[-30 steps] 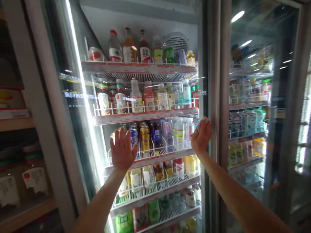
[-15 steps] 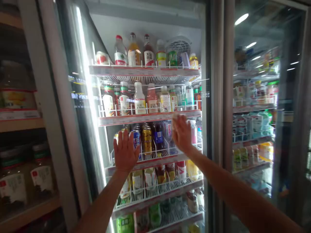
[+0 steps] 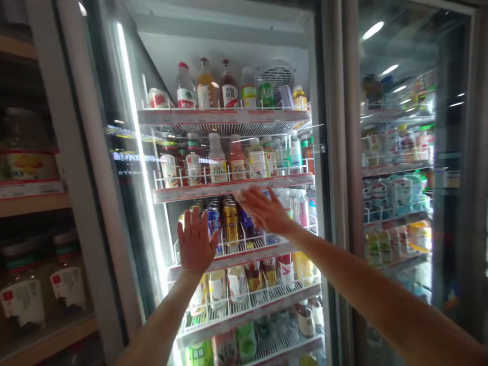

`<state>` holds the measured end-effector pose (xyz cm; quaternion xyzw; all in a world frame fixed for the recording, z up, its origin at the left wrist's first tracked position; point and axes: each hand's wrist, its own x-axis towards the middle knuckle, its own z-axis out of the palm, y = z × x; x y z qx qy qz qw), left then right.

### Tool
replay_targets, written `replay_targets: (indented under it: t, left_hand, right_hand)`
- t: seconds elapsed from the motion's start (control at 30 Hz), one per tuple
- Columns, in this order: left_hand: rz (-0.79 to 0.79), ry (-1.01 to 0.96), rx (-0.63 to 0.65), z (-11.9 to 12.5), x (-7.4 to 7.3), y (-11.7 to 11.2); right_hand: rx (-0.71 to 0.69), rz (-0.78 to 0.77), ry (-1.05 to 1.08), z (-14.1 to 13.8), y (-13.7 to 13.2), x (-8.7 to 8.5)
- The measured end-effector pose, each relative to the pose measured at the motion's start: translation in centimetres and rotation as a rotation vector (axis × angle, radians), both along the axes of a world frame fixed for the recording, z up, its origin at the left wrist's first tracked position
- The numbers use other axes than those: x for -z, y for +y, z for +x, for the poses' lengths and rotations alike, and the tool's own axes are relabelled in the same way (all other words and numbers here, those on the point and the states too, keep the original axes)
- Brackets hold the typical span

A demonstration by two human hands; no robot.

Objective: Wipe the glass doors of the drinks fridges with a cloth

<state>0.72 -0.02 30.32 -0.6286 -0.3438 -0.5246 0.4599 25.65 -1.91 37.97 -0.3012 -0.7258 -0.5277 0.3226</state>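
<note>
A tall glass-door drinks cooler (image 3: 331,152) stands in front of me. My left hand (image 3: 196,244) lies flat, fingers stretched and a little apart, seemingly against the glass, in front of the drink cans (image 3: 230,223). To its right, my right hand (image 3: 263,208) reaches across at the same height, just below a shelf edge (image 3: 232,188). The right fingers are close together and blurred by motion. A small pale patch shows at their tips; I cannot make out what it is. Bottles (image 3: 217,157) stand on the shelf above both hands.
More bottles (image 3: 229,86) line the top shelf, and packaged drinks (image 3: 238,284) fill lower ones. A second glass-door cooler (image 3: 400,198) is at the right. At the left, wooden shelves (image 3: 46,203) hold large jars (image 3: 25,284).
My right hand has swept left and tilted, so its fingers now point left rather than up. My left hand stays in nearly the same place. The view has shifted slightly.
</note>
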Motion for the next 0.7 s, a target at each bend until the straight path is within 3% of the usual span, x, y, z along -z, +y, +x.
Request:
replay_targets:
  t: [0.13, 0.2, 0.3, 0.33, 0.37, 0.47, 0.53, 0.6, 0.7]
  left_hand:
    - [0.016, 0.001, -0.005, 0.0, 0.0, 0.0]
    - [0.015, -0.003, 0.003, 0.1, 0.0, 0.0]
    - [0.006, -0.001, 0.023, 0.0, 0.0, -0.1]
    - [0.006, -0.002, 0.027, 0.0, 0.0, -0.1]
    - [0.007, 0.0, 0.029, -0.1, 0.0, -0.1]
    - [0.01, 0.007, 0.036, -0.5, 0.0, 0.2]
    - [0.012, 0.011, 0.044, -0.7, -0.1, 0.3]
    - [0.008, -0.017, 0.062, -0.1, -0.3, 0.0]
    - [-0.034, -0.108, 0.168, 2.3, -0.2, -1.3]
  right_hand:
    - [0.103, 0.179, 0.713, 1.4, 0.4, -2.4]
    - [0.071, 0.178, 0.625, 0.8, 0.5, -2.1]
    - [-0.02, 0.043, 0.0, -0.1, 0.2, -0.4]
    - [-0.025, 0.01, -0.105, 0.2, 0.1, -0.2]
    - [-0.013, -0.001, -0.093, 0.8, 0.0, -0.4]
    - [0.062, 0.087, 0.432, 3.5, 0.0, -2.1]
    - [0.052, 0.136, 0.632, 4.0, 0.3, -2.3]
    - [-0.014, 0.107, 0.485, 2.6, 0.5, -0.4]
    - [-0.107, 0.003, 0.094, -1.3, 0.6, 5.1]
